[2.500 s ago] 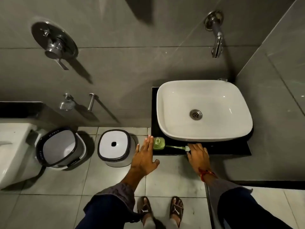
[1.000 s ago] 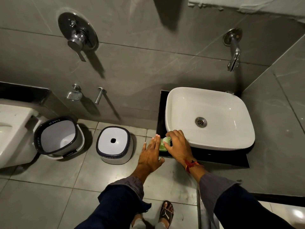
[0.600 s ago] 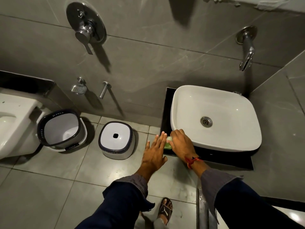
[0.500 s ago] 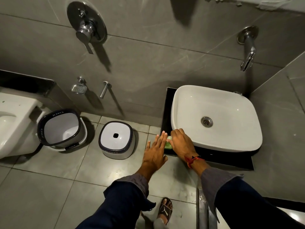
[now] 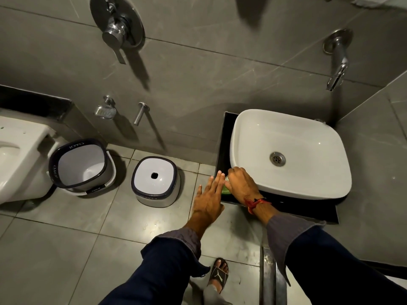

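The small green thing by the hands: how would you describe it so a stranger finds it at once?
Find the white basin on the black counter. At the counter's front left corner, a small pale green object peeks out between the right hand, curled over it, and the left hand, fingers straight. Nothing else nearby is green.

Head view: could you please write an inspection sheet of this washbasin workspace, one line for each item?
Surface: black counter, glossy, carrying a white basin.
Job's things: small green object at the counter's front left corner, mostly hidden by the right hand.
Clutter: open bucket and white stool on the floor, left of the counter.
Hands: right hand curled over the green object; left hand flat, fingers straight, beside it.
Cables: nothing seen.
Surroundings: grey tiled wall with tap above the basin, shower mixer, toilet at left.
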Demonstrator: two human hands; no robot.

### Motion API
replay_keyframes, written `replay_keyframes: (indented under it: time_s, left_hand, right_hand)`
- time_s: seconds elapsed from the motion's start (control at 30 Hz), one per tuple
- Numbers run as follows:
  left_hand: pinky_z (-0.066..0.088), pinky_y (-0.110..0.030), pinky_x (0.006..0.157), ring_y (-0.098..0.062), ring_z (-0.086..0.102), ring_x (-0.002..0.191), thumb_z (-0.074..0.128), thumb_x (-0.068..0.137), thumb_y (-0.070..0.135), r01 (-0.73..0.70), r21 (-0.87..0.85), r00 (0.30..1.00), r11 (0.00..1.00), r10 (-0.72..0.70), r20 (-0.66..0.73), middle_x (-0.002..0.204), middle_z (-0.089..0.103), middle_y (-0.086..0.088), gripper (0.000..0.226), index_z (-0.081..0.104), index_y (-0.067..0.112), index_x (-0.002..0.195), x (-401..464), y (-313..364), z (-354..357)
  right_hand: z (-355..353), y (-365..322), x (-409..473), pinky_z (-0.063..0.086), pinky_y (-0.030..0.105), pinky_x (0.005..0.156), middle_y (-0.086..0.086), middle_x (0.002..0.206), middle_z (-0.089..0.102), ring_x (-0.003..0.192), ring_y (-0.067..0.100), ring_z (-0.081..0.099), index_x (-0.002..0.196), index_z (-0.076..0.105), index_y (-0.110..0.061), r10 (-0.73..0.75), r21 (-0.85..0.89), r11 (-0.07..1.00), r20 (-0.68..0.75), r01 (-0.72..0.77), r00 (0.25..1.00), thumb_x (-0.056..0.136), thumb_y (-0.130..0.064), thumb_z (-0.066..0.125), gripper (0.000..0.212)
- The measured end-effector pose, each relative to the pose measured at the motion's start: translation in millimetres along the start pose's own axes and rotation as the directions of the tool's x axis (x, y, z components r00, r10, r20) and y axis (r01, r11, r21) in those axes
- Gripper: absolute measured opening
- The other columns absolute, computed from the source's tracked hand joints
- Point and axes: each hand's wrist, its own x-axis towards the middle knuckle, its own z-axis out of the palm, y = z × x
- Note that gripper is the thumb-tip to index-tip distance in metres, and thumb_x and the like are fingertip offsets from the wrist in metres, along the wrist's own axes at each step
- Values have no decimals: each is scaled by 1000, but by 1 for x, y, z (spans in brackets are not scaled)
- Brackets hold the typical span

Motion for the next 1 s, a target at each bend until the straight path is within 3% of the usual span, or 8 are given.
replay_keyframes:
  time_s: [0.2,0.27,0.4,0.5,0.67,0.77,0.87,1.0]
  left_hand:
    - [12,-55,124,-24,-8,156,62,93,23,13,-19,1000,1000,-14,-5,168,-19,5,102,-17,25,158,-3,-3,2]
    - [12,-55,124,-24,-7,156,63,93,24,3,-16,1000,1000,-4,-10,168,-19,6,103,-18,25,158,-2,0,1]
    - [14,-55,123,-24,-5,157,65,91,22,-12,-27,1000,1000,11,-21,169,-18,6,105,-17,26,158,-4,2,3]
    - [14,-55,123,-24,-5,157,63,91,21,-3,-35,999,999,2,-32,169,-18,6,104,-17,26,158,-3,2,0]
    - [15,-55,123,-24,-4,157,62,92,21,1,-16,1000,1000,-1,-15,168,-20,6,99,-10,23,160,-6,-2,3]
    - [16,-55,123,-24,-3,157,63,92,22,5,5,1000,1000,-5,-20,168,-19,6,99,-10,22,160,-8,-4,4]
    - [16,-56,124,-24,-2,157,64,92,23,0,-7,1000,1000,0,-14,170,-14,4,98,-7,21,160,-7,-1,3]
    - [15,-56,124,-24,-3,157,63,93,24,4,5,1000,1000,-4,-8,169,-15,2,97,-6,19,160,-5,-2,0]
  right_hand:
    - [4,-12,-6,57,35,72,15,98,72,86,28,68,102,68,-4,212,132,970,-62,-202,975,96,-43,52,43]
    - [6,-8,-13,57,37,77,15,105,67,92,29,65,109,63,-4,245,254,944,-118,-210,962,90,-45,59,45]
    - [12,0,-23,52,31,89,8,117,57,104,24,60,117,59,-9,163,484,871,-115,-88,980,86,-17,70,33]
    - [12,2,-18,51,26,80,9,109,58,94,22,60,107,62,-6,195,484,869,-144,-103,970,89,-14,66,20]
    - [12,-8,-14,54,35,78,15,109,64,95,28,63,111,62,-2,314,377,891,-108,-253,943,86,-34,70,41]
    - [16,-12,-20,56,38,88,12,117,57,103,28,60,120,59,-5,281,508,840,-110,-189,953,83,-27,74,46]
    - [19,-7,-22,55,37,90,10,113,55,98,25,60,110,64,-5,221,535,837,-140,-114,965,87,-14,67,25]
    - [18,-7,-17,54,34,82,15,109,63,96,27,62,108,63,-2,309,470,858,-151,-206,939,91,-30,68,33]
